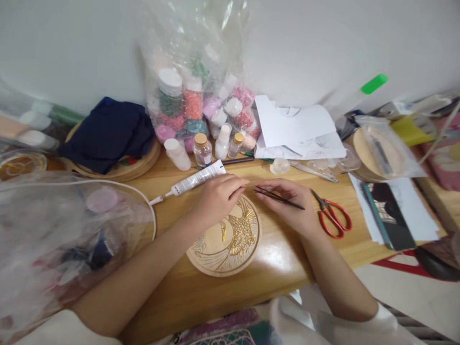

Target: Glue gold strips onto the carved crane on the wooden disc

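Note:
A round wooden disc (224,242) with a gold bird outline lies on the wooden table (287,258) in front of me. My left hand (215,199) rests on the disc's upper edge, fingers curled and pointing right, holding nothing that I can see. My right hand (293,206) sits just right of the disc and grips dark tweezers (278,196), whose tips point left toward my left fingertips. A white glue tube (196,181) lies just behind my left hand.
Red-handled scissors (332,215) lie right of my right hand. Small bottles (202,149) and a clear bag of coloured bead jars (201,103) stand behind. White papers (298,129), a dark blue cloth (108,132) on wooden hoops, and a plastic bag (53,235) at left crowd the table.

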Tool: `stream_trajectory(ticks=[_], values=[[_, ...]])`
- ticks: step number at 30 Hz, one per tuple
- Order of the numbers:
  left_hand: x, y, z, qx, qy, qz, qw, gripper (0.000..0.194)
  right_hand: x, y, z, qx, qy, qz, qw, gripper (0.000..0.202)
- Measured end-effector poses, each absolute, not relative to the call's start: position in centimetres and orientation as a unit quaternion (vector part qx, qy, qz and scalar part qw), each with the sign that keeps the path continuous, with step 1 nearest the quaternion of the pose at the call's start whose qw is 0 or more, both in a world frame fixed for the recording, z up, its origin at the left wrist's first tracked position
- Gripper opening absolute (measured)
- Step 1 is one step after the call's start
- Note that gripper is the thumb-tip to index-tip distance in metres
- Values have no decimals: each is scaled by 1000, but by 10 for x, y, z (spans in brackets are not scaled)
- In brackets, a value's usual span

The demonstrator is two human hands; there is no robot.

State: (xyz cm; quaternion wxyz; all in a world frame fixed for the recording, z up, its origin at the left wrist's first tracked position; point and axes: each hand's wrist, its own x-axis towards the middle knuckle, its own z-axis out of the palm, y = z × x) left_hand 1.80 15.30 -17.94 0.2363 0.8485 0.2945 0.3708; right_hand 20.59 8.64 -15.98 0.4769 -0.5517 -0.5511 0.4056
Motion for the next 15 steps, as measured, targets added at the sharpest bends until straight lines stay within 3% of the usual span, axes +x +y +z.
stream_trajectory(ticks=[7, 15], values=[[18, 153, -180, 855, 277, 384, 212, 12, 203, 90, -158, -513, -660, 267, 480, 20], [18, 152, -180, 855, 279, 376, 221, 13, 201, 91, -158, -516, -659, 259, 481, 21]])
